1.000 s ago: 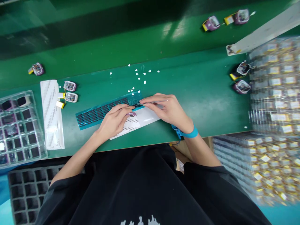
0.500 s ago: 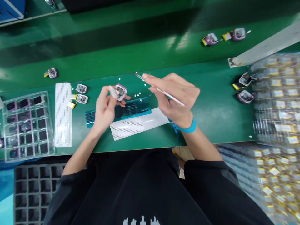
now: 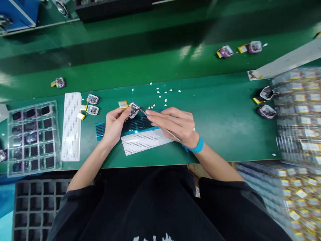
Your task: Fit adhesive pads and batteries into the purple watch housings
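Note:
My left hand (image 3: 115, 124) pinches a small watch housing (image 3: 134, 110) with an exposed circuit inside. Its yellow-edged battery (image 3: 123, 104) lies folded out above my fingers. In my right hand (image 3: 177, 124) I grip a pair of thin metal tweezers (image 3: 173, 134); their tip reaches into the housing. A blue wristband (image 3: 198, 144) circles my right wrist. Under both hands lie a blue film strip with dark pieces (image 3: 137, 124) and a printed white backing sheet (image 3: 137, 143). Several small white tabs (image 3: 159, 96) are scattered beyond the housing.
At left stand a clear tray (image 3: 59, 147) of watch parts and a white adhesive sheet (image 3: 71, 127). Other open housings (image 3: 92, 110) lie beside it, with more (image 3: 267, 111) at right. Stacked clear trays (image 3: 299, 117) fill the right side. A grey foam tray (image 3: 36, 197) sits below.
My right hand has come down and left, bringing the tweezer tip into the housing. The left hand has turned the housing, and its battery now shows folded out. The view has shifted slightly.

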`<state>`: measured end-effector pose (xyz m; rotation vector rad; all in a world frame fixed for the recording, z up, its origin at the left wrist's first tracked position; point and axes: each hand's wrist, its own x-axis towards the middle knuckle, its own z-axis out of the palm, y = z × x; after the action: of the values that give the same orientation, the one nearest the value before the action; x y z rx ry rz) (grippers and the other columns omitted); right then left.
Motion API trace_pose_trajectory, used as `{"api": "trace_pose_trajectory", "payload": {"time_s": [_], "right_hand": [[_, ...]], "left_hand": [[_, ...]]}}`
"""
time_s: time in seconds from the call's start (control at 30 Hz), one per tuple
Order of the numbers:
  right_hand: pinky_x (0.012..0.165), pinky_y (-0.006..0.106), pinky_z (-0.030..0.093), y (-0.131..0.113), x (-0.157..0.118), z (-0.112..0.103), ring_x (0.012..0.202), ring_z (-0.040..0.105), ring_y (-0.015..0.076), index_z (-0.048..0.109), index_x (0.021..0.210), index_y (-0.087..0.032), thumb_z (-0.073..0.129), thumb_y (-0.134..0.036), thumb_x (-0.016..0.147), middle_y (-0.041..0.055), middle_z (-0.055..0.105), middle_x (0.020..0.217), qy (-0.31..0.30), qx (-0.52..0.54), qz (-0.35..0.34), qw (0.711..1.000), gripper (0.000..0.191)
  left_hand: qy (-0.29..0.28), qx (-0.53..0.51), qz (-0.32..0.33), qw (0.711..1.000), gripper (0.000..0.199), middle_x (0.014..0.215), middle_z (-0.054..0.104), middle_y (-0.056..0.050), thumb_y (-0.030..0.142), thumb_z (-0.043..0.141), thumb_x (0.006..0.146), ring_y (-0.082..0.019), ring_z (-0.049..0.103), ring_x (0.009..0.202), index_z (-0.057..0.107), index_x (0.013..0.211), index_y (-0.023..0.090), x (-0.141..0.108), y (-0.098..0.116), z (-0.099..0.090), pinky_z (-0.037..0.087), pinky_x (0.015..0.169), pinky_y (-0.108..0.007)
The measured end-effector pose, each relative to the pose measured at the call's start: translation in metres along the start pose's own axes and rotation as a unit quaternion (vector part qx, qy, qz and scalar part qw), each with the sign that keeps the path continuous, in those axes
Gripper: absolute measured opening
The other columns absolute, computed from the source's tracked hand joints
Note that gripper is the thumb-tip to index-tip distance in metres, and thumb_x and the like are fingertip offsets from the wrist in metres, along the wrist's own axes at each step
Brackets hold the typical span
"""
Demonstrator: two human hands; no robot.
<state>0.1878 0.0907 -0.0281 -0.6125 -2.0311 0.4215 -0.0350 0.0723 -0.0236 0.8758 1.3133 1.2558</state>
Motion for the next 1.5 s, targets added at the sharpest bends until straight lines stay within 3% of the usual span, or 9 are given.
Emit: {"api": "trace_pose_trajectory", "payload": {"time_s": [0.17, 0.4, 0.5, 0.63, 0.8, 1.07, 1.23, 1.37, 1.5], "right_hand": [[0.07, 0.037, 0.065, -0.001, 0.0, -0.003, 0.082, 0.073, 0.0179, 0.074, 0.119, -0.041, 0.067, -0.023, 0.097, -0.008, 0.075, 0.122, -0.073, -0.045, 0.03, 0.996, 0.029], [0.07, 0.037, 0.063, -0.006, 0.004, -0.003, 0.089, 0.074, 0.0191, 0.073, 0.123, -0.036, 0.06, -0.023, 0.1, -0.0053, 0.075, 0.122, -0.122, -0.071, 0.005, 0.99, 0.029], [0.07, 0.037, 0.064, -0.006, 0.003, 0.0, 0.09, 0.074, 0.0195, 0.072, 0.124, -0.036, 0.06, -0.022, 0.1, -0.0047, 0.076, 0.121, -0.107, -0.059, -0.003, 0.993, 0.03], [0.074, 0.038, 0.064, -0.007, 0.004, 0.002, 0.091, 0.073, 0.0198, 0.075, 0.119, -0.039, 0.064, -0.027, 0.099, -0.005, 0.077, 0.121, -0.126, -0.012, 0.042, 0.991, 0.026], [0.07, 0.036, 0.063, -0.009, 0.006, 0.0, 0.09, 0.073, 0.0188, 0.077, 0.114, -0.038, 0.065, -0.029, 0.099, -0.0068, 0.076, 0.12, -0.16, -0.066, 0.017, 0.985, 0.021], [0.07, 0.033, 0.063, -0.013, 0.004, 0.001, 0.086, 0.072, 0.0174, 0.072, 0.122, -0.024, 0.067, -0.019, 0.097, 0.0007, 0.078, 0.119, -0.107, -0.115, -0.088, 0.984, 0.026], [0.069, 0.032, 0.064, -0.012, 0.002, 0.009, 0.081, 0.07, 0.0174, 0.067, 0.126, -0.017, 0.069, -0.013, 0.094, 0.0037, 0.08, 0.113, -0.051, -0.124, -0.104, 0.986, 0.033], [0.069, 0.031, 0.064, -0.01, 0.002, 0.013, 0.08, 0.07, 0.0173, 0.065, 0.127, -0.014, 0.069, -0.009, 0.092, 0.0064, 0.081, 0.11, 0.004, -0.101, -0.108, 0.989, 0.036], [0.066, 0.031, 0.064, -0.009, 0.003, 0.013, 0.079, 0.07, 0.0171, 0.064, 0.128, -0.017, 0.07, -0.01, 0.091, 0.0038, 0.081, 0.108, -0.008, -0.098, -0.094, 0.991, 0.038]], "left_hand": [[-0.027, -0.015, -0.024, 0.999, 0.027, 0.06, 0.06, 0.002, 0.038, 0.083, 0.08, -0.008, 0.048, 0.049, 0.069, 0.068, 0.018, 0.002, 0.001, -0.001, 0.04, 0.049, -0.025], [0.025, -0.082, -0.056, 0.995, 0.026, 0.073, 0.073, 0.002, 0.029, 0.081, 0.078, -0.015, 0.077, 0.065, 0.057, 0.079, 0.02, -0.004, 0.005, 0.004, 0.063, 0.067, -0.024], [0.028, -0.069, -0.056, 0.996, 0.03, 0.069, 0.072, 0.003, 0.028, 0.08, 0.078, -0.016, 0.077, 0.062, 0.052, 0.076, 0.02, -0.007, 0.007, 0.006, 0.064, 0.063, -0.024], [0.019, -0.056, -0.057, 0.997, 0.032, 0.064, 0.069, 0.004, 0.029, 0.082, 0.075, -0.016, 0.075, 0.056, 0.051, 0.072, 0.021, -0.01, 0.01, 0.009, 0.065, 0.06, -0.026], [0.022, -0.052, -0.06, 0.997, 0.031, 0.065, 0.069, 0.003, 0.028, 0.081, 0.074, -0.016, 0.073, 0.054, 0.052, 0.072, 0.021, -0.012, 0.009, 0.01, 0.065, 0.057, -0.026], [0.021, -0.035, -0.024, 0.999, 0.035, 0.063, 0.066, 0.005, 0.031, 0.082, 0.077, -0.013, 0.07, 0.051, 0.049, 0.07, 0.02, -0.014, 0.001, 0.011, 0.066, 0.057, -0.026], [0.042, -0.009, 0.02, 0.999, 0.03, 0.073, 0.073, 0.003, 0.036, 0.083, 0.077, -0.013, 0.072, 0.052, 0.063, 0.093, 0.019, -0.015, -0.005, 0.015, 0.068, 0.059, -0.028], [0.04, -0.002, 0.044, 0.998, 0.031, 0.074, 0.074, 0.001, 0.037, 0.082, 0.079, -0.014, 0.073, 0.053, 0.064, 0.096, 0.019, -0.013, -0.006, 0.014, 0.066, 0.055, -0.025], [0.031, -0.009, 0.043, 0.999, 0.03, 0.076, 0.075, 0.0, 0.036, 0.082, 0.081, -0.015, 0.074, 0.055, 0.064, 0.098, 0.018, -0.014, -0.006, 0.012, 0.067, 0.058, -0.027]]}}
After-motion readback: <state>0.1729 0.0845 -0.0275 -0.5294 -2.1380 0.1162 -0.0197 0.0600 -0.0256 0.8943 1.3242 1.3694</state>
